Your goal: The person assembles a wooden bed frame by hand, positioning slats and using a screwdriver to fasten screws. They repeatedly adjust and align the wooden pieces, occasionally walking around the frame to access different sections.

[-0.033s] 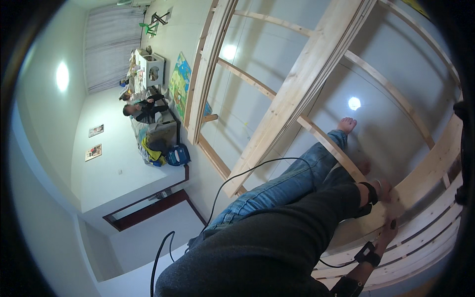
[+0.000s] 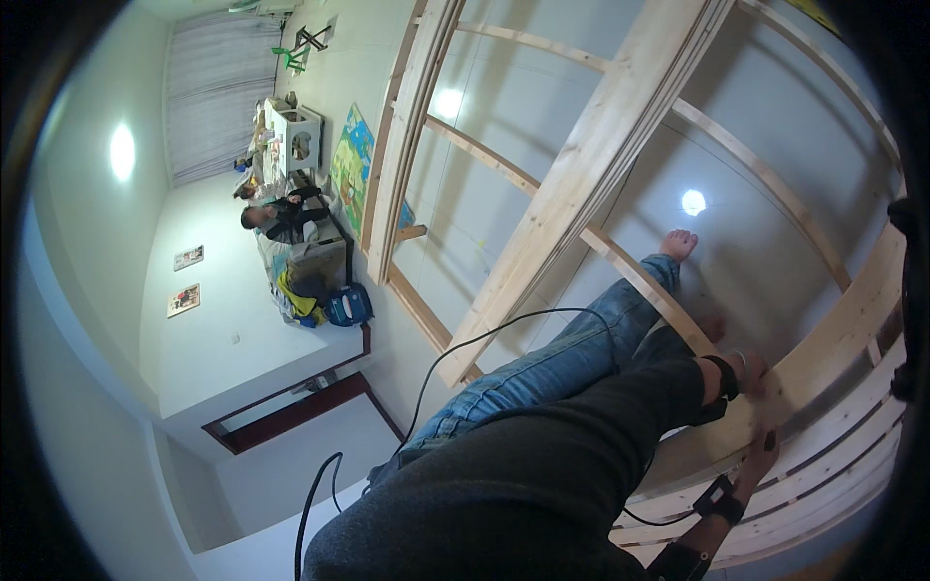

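Two bare hands at a wooden bed-like frame. The left hand (image 2: 746, 374) lies against the wide board (image 2: 809, 380); the right hand (image 2: 761, 453) is just below it, at the board's lower edge, with a small dark object (image 2: 770, 441) at its fingers. Blur and small size hide the fingers: whether either hand grips, or whether the dark object is held or worn, cannot be told. The board's long axis passes the hands obliquely, one end pointing up and right of them, the other down and left; its bend may be lens distortion. Below and right of the hands, slats (image 2: 823, 474) follow a similar line. Up and left of the left hand, a crosspiece (image 2: 644, 286) slants to a long beam (image 2: 572, 189). Farther left, a black cable (image 2: 528, 314) arches over a jeans leg (image 2: 542, 373).

Hazards, as judged: an arm reaching farther could pull the cable taut or snag it on the crosspiece; uneven pressure could shift the board, pinching fingers; a slip could strike the bare foot (image 2: 679, 245) above the hands.
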{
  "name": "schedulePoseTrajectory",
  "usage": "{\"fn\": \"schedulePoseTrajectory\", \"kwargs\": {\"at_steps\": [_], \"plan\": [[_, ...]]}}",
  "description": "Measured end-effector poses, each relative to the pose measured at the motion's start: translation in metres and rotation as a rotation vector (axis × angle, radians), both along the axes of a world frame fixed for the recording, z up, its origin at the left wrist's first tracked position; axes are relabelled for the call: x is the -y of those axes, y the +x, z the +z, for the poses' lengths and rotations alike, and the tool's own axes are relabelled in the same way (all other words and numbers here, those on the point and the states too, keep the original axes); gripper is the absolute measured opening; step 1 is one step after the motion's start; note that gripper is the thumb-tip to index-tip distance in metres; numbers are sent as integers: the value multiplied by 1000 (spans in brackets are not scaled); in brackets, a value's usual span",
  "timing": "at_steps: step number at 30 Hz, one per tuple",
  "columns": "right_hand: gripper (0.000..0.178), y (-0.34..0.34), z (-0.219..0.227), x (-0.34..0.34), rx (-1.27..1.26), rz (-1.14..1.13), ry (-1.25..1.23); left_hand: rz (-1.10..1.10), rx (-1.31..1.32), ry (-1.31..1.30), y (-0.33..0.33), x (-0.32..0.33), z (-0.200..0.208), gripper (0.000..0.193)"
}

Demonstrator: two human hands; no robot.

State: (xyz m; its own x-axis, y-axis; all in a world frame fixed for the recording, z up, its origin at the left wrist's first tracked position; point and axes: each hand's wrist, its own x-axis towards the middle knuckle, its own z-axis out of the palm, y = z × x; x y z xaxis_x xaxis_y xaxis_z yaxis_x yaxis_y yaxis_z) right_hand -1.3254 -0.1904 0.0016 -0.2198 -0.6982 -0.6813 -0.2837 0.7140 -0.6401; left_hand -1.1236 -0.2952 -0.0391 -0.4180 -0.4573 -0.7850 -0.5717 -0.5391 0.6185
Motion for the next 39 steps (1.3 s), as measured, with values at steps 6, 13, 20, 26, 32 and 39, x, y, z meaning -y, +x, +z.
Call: {"fn": "schedulePoseTrajectory", "kwargs": {"at_steps": [6,13,20,26,32,39], "plan": [[21,-8,40,-11,-43,-67,36,-44,-400,-37,6,7,34,52],[15,-34,73,-33,11,-144,35,-237,-357,104,-33,-3,43,47],[34,-78,79,-52,25,-123,-2,-157,-527,293,-88,-15,62,41],[30,-126,72,-48,14,-248,32,-498,-203,68,-148,-8,73,40],[38,-181,59,-45,1,-81,44,-437,-240,28,-191,-22,47,49],[33,-195,23,-44,-175,-179,13,-622,66,-377,-215,-4,-3,44]]}}
